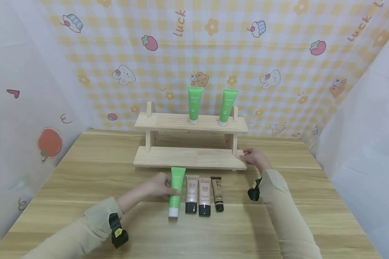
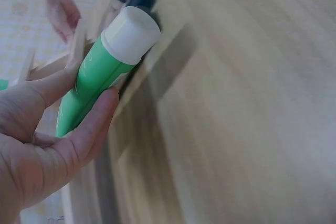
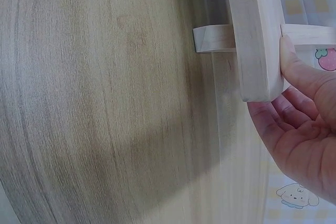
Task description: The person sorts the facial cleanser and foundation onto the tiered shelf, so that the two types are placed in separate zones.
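My left hand [image 1: 160,185] pinches a green squeeze tube [image 1: 177,178] between thumb and fingers, its white cap [image 2: 130,34] pointing toward me. At the right end of a two-tier wooden shelf [image 1: 168,156], my right hand [image 1: 255,158] grips the lower board [image 3: 257,40], thumb on its top face and fingers around the end edge. On the upper board, two more green tubes [image 1: 195,104] [image 1: 227,107] stand on their white caps. Beside the held tube lie two pink BB cream tubes [image 1: 192,192] [image 1: 204,194] and a slim brown tube [image 1: 217,192], their black caps toward me.
The shelf stands on a wood-grain table [image 1: 278,216] near its back edge. Behind it hangs a yellow checked cloth [image 1: 168,64] with cartoon prints, and white cloth [image 1: 369,144] hangs at both sides.
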Action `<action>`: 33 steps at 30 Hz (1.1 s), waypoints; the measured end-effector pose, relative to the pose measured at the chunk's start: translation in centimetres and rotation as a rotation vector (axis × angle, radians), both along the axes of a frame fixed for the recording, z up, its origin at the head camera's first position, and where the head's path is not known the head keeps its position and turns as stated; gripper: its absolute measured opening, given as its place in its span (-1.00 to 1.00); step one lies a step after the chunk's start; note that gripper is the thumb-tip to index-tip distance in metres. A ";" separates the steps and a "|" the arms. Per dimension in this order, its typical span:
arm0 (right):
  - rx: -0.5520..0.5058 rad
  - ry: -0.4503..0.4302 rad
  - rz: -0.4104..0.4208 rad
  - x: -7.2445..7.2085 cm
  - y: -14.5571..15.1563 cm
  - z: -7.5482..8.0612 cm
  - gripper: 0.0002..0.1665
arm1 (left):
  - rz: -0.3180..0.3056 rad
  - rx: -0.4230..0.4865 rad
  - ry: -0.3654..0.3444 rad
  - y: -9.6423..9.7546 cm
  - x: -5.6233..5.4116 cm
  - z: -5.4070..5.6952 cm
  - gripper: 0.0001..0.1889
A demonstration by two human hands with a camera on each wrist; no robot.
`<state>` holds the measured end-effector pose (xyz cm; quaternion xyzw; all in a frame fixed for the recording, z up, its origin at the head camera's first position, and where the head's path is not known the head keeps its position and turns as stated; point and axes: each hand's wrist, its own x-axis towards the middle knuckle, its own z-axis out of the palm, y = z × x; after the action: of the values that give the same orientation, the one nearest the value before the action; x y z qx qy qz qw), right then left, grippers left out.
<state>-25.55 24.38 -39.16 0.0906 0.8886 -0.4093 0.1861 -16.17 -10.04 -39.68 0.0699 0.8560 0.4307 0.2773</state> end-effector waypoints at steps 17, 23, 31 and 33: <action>0.002 -0.002 -0.012 0.0 0.1 -0.1 -0.27 | -0.004 -0.098 0.078 -1.2 -1.7 2.2 -0.40; 0.001 0.006 -0.004 0.0 0.1 -0.1 -0.25 | -0.001 -0.089 0.106 -1.4 -2.3 3.1 -0.37; -0.001 0.004 -0.007 -0.1 0.1 0.0 -0.25 | 0.037 -0.073 0.173 -2.3 -3.3 4.4 -0.37; -0.007 -0.001 -0.014 -0.1 0.1 0.0 -0.25 | 0.046 -0.071 0.189 -2.5 -3.5 4.7 -0.39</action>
<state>-25.64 24.46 -39.16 0.0962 0.8865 -0.4136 0.1839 -19.70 -12.52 -35.02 0.0807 0.8943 0.3980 0.1877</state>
